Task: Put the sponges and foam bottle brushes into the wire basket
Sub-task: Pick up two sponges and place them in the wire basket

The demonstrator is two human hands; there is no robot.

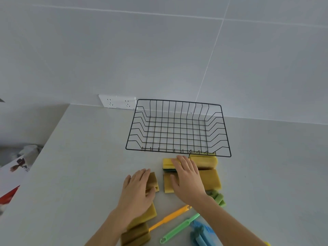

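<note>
The left hand [137, 189] is gripping a yellow sponge [154, 181]. The right hand [187, 176] is lying flat, fingers straight, on sponges [209, 176] just before the wire basket [177, 153].

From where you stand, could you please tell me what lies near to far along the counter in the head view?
Blue foam brush → orange brush handle → right hand → wire basket → wall socket.
</note>
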